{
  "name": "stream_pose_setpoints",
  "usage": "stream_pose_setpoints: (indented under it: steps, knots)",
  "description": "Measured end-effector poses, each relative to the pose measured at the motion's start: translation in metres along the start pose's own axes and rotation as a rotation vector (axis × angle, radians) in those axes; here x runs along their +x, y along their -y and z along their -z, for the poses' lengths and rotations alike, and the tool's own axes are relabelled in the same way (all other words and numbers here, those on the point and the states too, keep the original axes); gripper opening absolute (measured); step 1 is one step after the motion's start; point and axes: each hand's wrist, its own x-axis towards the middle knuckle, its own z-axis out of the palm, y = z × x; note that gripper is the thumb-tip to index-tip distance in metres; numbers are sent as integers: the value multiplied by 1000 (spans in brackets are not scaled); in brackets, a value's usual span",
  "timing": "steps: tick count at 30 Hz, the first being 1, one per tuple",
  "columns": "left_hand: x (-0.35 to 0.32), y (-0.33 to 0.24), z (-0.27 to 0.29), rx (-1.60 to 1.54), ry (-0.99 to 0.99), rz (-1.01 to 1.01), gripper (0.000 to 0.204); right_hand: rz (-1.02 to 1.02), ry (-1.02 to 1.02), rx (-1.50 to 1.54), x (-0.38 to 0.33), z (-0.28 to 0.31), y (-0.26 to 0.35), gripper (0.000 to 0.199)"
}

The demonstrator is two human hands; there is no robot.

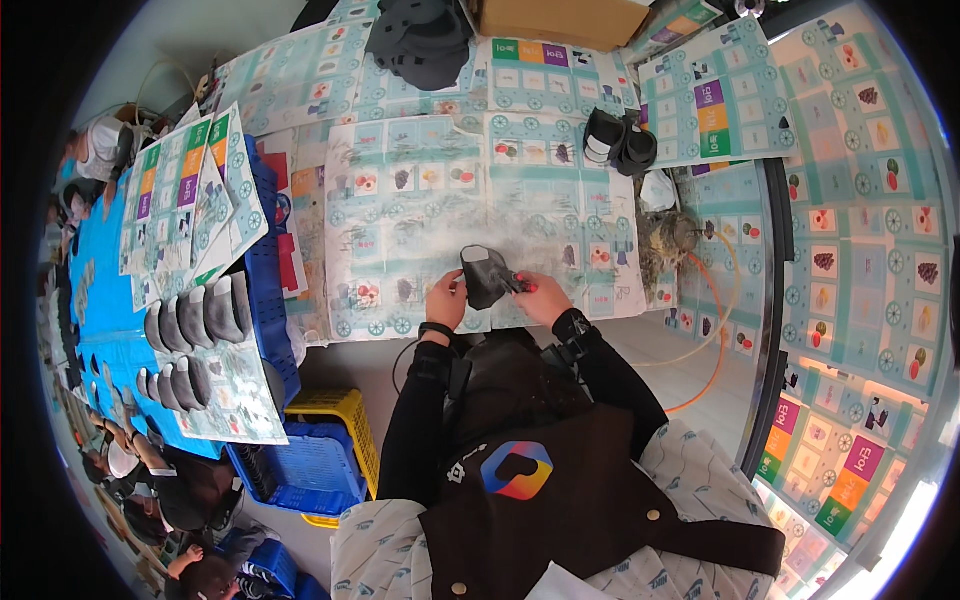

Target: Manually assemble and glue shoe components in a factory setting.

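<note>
- Two hands, centre of the frame: your left hand (pixel 446 300) has its fingers closed at the near edge of the dark piece (pixel 484 280); your right hand (pixel 545 298) grips a small dark tool (pixel 520 285), kind unclear, against it.
- One dark piece, pale-patched, over the printed sheets (pixel 410 235): best steadied by its edge, the tool worked lightly and evenly, your fingertips clear.
- One yellow crate (pixel 372 440), lower left.
- Two rows of grey pads (pixel 190 318), left; overlapping, roughly four each.
- Two pale-patched parts (pixel 604 135) at least, upper right.
- One dark pile (pixel 418 45), top centre, uncounted.
- One cardboard box (pixel 560 22), top.
</note>
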Motion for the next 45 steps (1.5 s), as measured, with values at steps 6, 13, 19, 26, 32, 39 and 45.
stream_pose_setpoints:
  steps: [6,13,19,26,32,39,45]
  knots:
    - [-3,-2,4,3,-1,29,34,3,56,-46,-4,10,-4,39]
    - [-4,2,4,-3,-5,34,34,-5,198,71,-8,5,-6,27]
    - [-4,0,0,64,-46,-42,33,-179,315,35,-7,10,-7,35]
    - [-8,-19,-1,55,-37,-16,37,25,-78,-126,0,14,-10,30]
    - [-6,-30,-2,36,-27,-11,40,38,-80,-218,-10,10,-28,24]
    - [-3,-23,0,128,-84,24,34,-211,222,347,-11,9,-13,29]
    - [-4,-13,4,203,-153,56,29,-129,173,237,8,6,18,33]
